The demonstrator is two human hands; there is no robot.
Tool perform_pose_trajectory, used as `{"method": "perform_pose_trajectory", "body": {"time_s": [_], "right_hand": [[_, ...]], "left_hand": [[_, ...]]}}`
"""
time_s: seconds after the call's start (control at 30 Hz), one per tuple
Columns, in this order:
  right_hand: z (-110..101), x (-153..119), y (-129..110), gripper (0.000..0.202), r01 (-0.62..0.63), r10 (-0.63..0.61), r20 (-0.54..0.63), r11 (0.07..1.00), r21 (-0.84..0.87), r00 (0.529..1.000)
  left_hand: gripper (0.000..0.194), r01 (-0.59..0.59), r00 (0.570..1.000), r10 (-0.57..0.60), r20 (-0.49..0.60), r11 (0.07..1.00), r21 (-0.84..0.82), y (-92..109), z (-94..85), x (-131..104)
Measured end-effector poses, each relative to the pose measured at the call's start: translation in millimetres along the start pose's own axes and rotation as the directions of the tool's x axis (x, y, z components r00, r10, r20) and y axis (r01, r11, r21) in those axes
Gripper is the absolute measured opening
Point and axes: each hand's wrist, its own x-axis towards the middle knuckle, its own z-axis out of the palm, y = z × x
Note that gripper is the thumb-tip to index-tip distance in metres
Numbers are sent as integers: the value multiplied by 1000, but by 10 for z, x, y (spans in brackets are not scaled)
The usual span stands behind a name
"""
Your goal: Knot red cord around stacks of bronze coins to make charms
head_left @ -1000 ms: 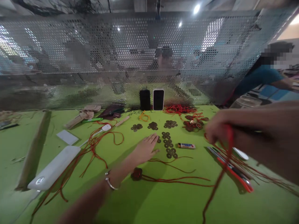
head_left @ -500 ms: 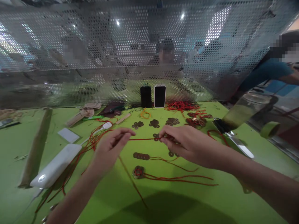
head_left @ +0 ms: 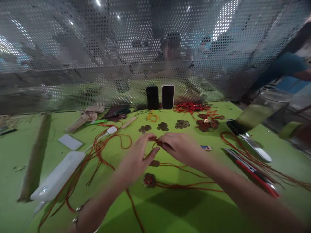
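Observation:
My left hand (head_left: 139, 153) and my right hand (head_left: 178, 147) come together over the middle of the table. Between their fingertips a red cord (head_left: 153, 144) bends into a small loop. The right fingers pinch it; the left thumb and forefinger curve around the loop, slightly blurred. Just below the hands lies a row of overlapping coins (head_left: 154, 163) with cord tails, partly covered by my left hand. Nearer me is a round coin knot (head_left: 149, 180) bound in red cord, its tails running right. Three loose coin clusters, one of them in the middle (head_left: 162, 126), lie beyond the hands.
Two phones (head_left: 167, 97) stand against a perforated metal screen (head_left: 97, 71). Left are a white power strip (head_left: 59, 174), tangled red cords (head_left: 98, 147) and a bamboo-like stick (head_left: 35, 158). Right are a red-handled cutter (head_left: 255, 176), a metal-bladed tool (head_left: 257, 150) and a jar (head_left: 255, 111).
The cord was stretched straight between my hands; now they are close together and it is looped. My right hand moved left, my left hand moved right. The view shifted slightly, revealing the cutter.

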Motion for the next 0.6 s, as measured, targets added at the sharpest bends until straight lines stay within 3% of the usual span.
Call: {"method": "perform_pose_trajectory", "body": {"time_s": [0.1, 0.2, 0.4, 0.6], "right_hand": [[-25, 98, 67, 24, -87, 84, -38, 995, -59, 996], [28, 171, 266, 25, -201, 197, -41, 973, -113, 980], [445, 245, 660, 21, -280, 325, 204, 935, -219, 924], [616, 280, 703, 23, -294, 361, 308, 925, -242, 880]], "left_hand": [[12, 77, 997, -73, 40, 989, -129, -9, 102, 212], [10, 75, 997, -76, -4, 987, -144, -138, 26, 303], [17, 89, 996, -90, -1, 988, -124, -199, -233, 236], [22, 92, 996, -91, 11, 994, -65, -182, -243, 243]]}}
